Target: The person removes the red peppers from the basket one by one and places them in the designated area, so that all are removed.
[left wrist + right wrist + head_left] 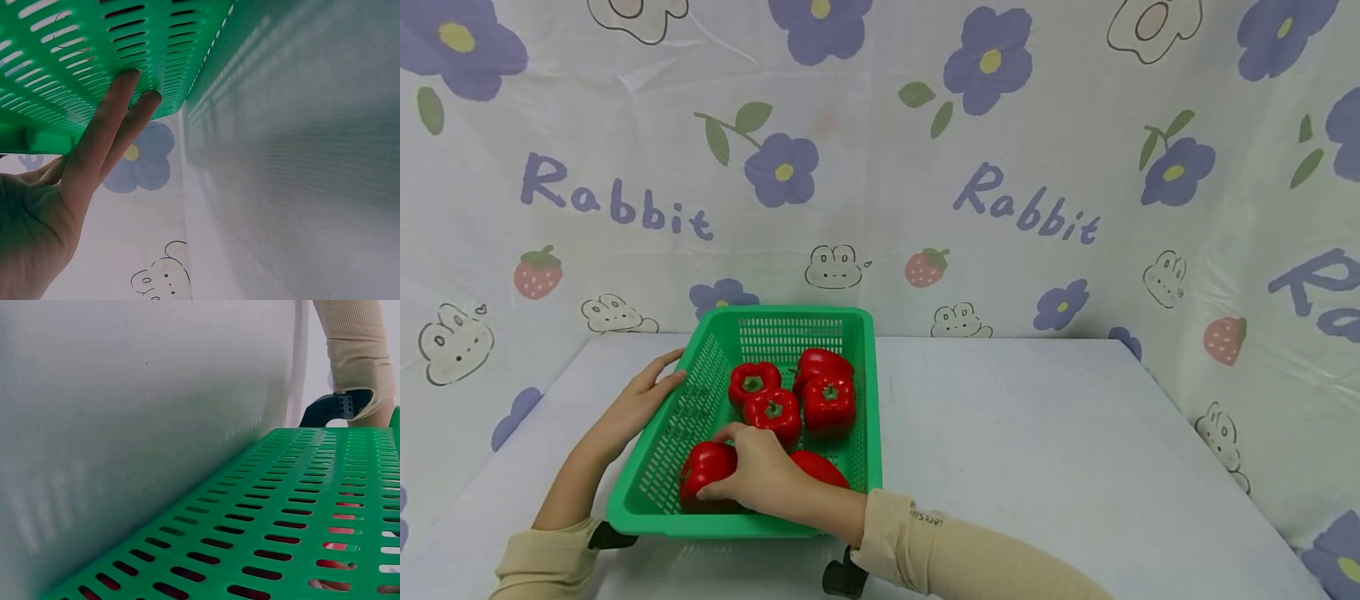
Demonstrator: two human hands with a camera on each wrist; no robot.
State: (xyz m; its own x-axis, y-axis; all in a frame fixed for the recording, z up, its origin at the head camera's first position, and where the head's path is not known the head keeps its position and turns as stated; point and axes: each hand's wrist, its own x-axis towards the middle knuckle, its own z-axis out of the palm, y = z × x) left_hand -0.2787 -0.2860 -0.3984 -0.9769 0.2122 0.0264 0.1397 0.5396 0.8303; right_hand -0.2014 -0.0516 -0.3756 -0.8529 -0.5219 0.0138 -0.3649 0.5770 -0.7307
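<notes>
A green slotted plastic basket (pixel 871 400) stands on the table with several red bell peppers in it. My right hand (pixel 763 477) reaches over the near rim and grips a bell pepper (pixel 703 463) in the basket's front left corner. Against the outside of the left wall rests my left hand (pixel 638 403); in the left wrist view its straight fingers (pixel 105 134) touch the slotted wall (pixel 150 37). Another bell pepper (pixel 822 469) lies partly hidden beneath my right wrist. The right wrist view shows the basket's near wall (pixel 300 509), with red glimpsed through its slots.
Further back in the basket sit more bell peppers (pixel 828 405), grouped together. The white table (pixel 1022 450) extends to the right of the basket. A patterned cloth (pixel 865 167) hangs behind the table and along its right side.
</notes>
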